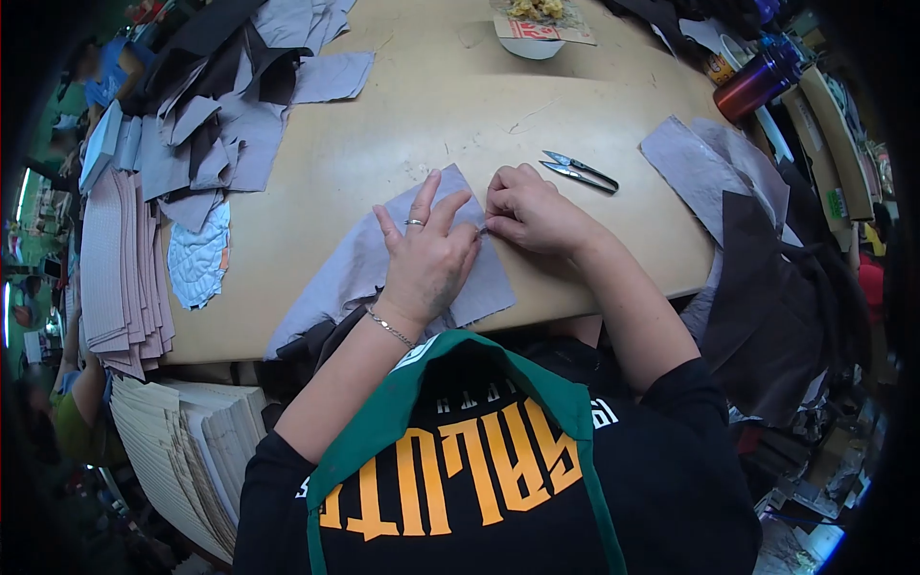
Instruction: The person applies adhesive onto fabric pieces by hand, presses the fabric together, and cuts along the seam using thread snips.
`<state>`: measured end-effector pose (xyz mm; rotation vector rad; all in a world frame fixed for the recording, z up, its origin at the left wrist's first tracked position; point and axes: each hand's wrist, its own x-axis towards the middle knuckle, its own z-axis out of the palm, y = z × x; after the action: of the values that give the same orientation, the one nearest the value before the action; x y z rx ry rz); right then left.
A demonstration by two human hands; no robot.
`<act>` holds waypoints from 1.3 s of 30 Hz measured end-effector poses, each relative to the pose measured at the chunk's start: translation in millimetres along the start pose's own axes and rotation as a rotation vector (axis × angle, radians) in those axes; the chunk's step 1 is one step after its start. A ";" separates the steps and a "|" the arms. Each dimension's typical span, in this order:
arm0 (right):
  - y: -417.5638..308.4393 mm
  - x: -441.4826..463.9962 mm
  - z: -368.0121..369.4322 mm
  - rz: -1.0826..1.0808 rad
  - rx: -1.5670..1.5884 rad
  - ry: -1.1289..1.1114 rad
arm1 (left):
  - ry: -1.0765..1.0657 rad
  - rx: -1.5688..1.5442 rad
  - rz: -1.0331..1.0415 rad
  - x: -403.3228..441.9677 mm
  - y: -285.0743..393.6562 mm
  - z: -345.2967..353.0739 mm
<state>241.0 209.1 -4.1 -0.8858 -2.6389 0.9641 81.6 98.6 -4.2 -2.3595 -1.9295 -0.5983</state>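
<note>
A grey cloth piece (pixel 489 283) lies over the table's front edge, its pointed corner away from me. My left hand (pixel 426 249) rests on it, outer fingers spread, while its thumb and forefinger pinch the cloth at the right edge. Close beside it, my right hand (pixel 537 211) is closed, fingertips pinched at that same edge; exactly what lies between them is hidden. Dark cloth (pixel 331 335) shows below my left wrist. Thread snips (pixel 583 174) with dark handles lie to the right of my right hand, blades apart.
Grey and black cloth pieces (pixel 230 125) are heaped at the table's (pixel 431 105) back left. Striped panels (pixel 120 268) and a white quilted piece (pixel 199 254) lie left. More cloth (pixel 700 172) and a purple-orange bottle (pixel 757 84) are right. A bowl (pixel 532 46) stands at the back.
</note>
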 end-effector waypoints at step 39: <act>3.2 -2.3 2.3 -0.064 0.071 0.085 | -0.130 0.082 -0.040 -11.0 8.5 -3.5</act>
<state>243.5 208.5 -7.9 -0.8025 -2.5301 0.9753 87.0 85.4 -2.5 -2.3694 -2.0153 -0.3687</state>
